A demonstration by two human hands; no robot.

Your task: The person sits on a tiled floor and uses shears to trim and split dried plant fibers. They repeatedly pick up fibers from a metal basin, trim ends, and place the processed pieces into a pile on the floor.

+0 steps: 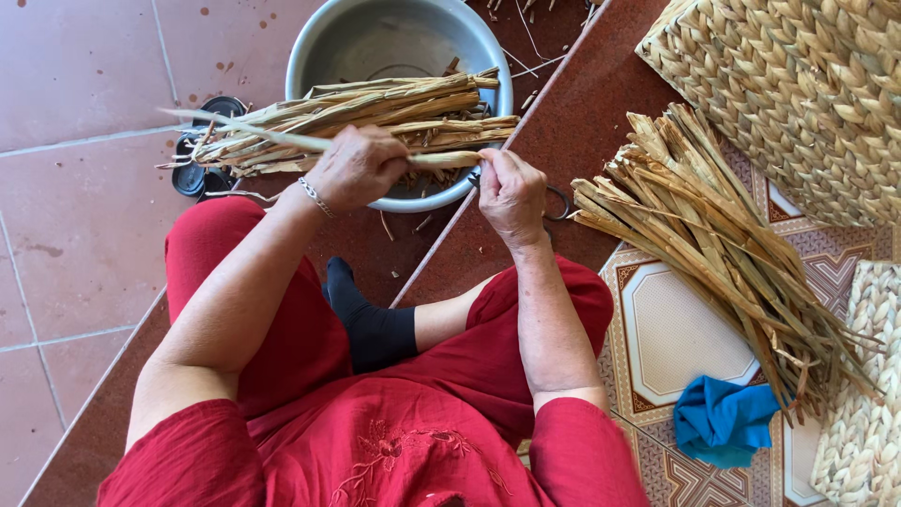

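Dried stalk [375, 148] gripped between left hand [357, 169] and right hand [510, 192], over basin [310, 47].

The dried stalks [375, 117] were pale tan, lying across a grey metal basin [324, 47]. The person's clothes [394, 441] were red, the sock [371, 324] black. A blue cloth [718, 418] lay on patterned brown-and-cream floor tiles [671, 338], beside straw-coloured woven baskets [807, 84].

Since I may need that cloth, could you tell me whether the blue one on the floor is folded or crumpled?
Crumpled. The blue cloth lies bunched in an uneven heap on the patterned floor tile, beside the dried stalk bundle.
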